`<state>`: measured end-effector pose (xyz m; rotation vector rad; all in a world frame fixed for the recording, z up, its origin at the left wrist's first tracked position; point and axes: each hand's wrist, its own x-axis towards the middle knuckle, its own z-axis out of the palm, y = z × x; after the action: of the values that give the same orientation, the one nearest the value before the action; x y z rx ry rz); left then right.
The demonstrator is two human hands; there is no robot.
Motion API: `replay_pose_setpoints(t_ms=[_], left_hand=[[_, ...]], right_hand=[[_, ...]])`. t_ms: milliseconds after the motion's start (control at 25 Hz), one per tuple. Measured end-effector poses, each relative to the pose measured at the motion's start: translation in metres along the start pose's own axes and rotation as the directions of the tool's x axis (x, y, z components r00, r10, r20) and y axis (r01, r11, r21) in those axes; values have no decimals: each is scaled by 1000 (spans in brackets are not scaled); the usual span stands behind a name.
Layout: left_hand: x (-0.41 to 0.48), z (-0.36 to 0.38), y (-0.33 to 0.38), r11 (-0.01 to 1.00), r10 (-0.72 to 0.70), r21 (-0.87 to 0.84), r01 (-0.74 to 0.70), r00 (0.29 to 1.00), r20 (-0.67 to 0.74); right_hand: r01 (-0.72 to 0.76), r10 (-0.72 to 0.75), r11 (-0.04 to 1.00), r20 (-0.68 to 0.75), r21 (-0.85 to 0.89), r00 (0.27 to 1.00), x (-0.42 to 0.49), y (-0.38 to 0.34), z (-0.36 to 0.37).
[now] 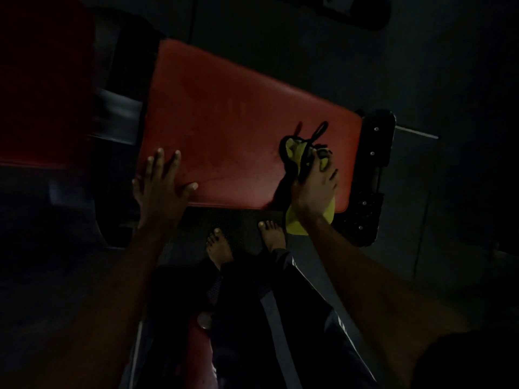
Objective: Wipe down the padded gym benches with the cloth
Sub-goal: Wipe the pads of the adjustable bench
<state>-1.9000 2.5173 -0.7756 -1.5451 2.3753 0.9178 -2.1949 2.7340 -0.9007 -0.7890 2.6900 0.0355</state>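
While leaning in under very dim light, plants the left hand (161,182) flat on the lower-left edge of the red pad (238,108), fingers straight and spread, gripping nothing. Over at the lower right of the pad, clamps the right hand (314,188) on the yellow cloth (295,151), fingers curled over a bunched fold, with a black cord (318,133) looping out beyond the knuckles. Holds the hands well apart, one toward each end of the near edge. Presses part of the cloth to the pad and lets the tail droop off the near edge toward the floor.

Soft, light and floppy by the look of it, so likely to bunch and trail. Better balled under the palm than pinched by a corner, cord tucked in. As for the pad: firm yet cushioned, smooth-skinned, probably slick once damp. Calls for no lifting, only a flat push along its length.

Elsewhere, shows a second red pad (42,80), dim, at upper left, a black end bracket (375,153) of the counter just right of the cloth, and bare feet (220,248) on the dark floor mat (233,220) below.
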Motion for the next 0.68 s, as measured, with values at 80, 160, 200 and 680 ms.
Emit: replay_pose_setpoints(t_ms=[80,160,200,680], left_hand=[[-2,-1,-3,998,-22,-53,20,999,-26],[-11,1,-8,992,-77,-103,70,995,-69],[-16,3,-10,990,-97,-115,86,991,-91],[-28,12,-7,956,-223,-220,195,968,-112]], right_hand=[[28,-25,999,-114,24,993,-53,-93,-117],[239,-238,971,-49,16,970,-71,-112,-127],[310,-309,950,35,-31,950,-76,-108,-132],[667,-642,740,203,-88,739,-38,-117,-139]])
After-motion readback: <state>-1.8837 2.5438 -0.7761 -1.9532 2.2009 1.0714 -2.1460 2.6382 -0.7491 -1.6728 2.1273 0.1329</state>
